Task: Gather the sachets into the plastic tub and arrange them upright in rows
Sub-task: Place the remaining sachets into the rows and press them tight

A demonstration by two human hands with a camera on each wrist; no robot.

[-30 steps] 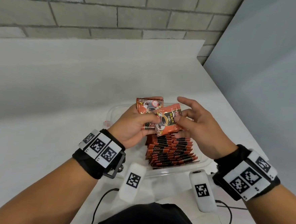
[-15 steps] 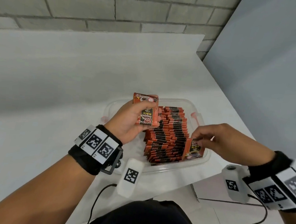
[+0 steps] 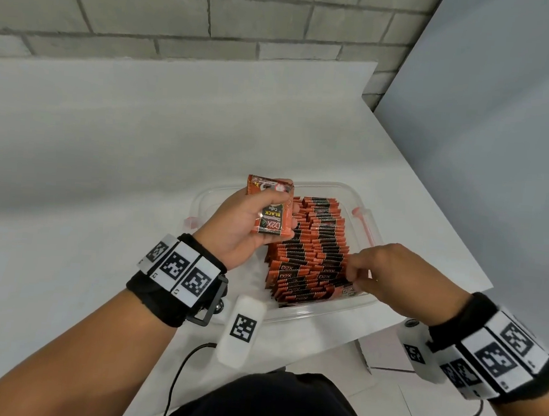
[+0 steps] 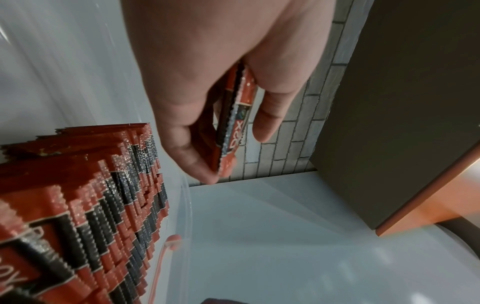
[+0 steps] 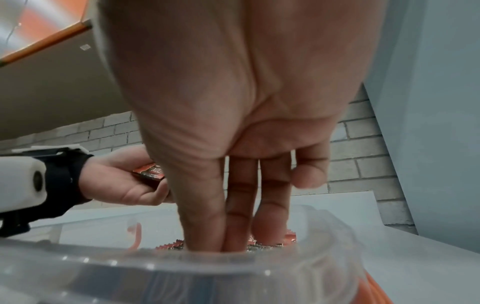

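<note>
We seem to be in a bare workroom: a plain white table (image 3: 113,170) set against a grey painted brick wall (image 3: 183,13).

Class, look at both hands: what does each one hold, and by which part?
The left hand grips a few sachets across their flat faces. The right hand holds nothing visible; its fingertips press among the upright sachets.

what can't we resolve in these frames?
- Head view: right hand covers its own fingertips and the near right corner of the rows of sachets.
- Right wrist view: the plastic tub rim blurs and hides the fingertips' contact.
- Left wrist view: how many sachets the left hand grips; edge-on, count unclear.
</note>
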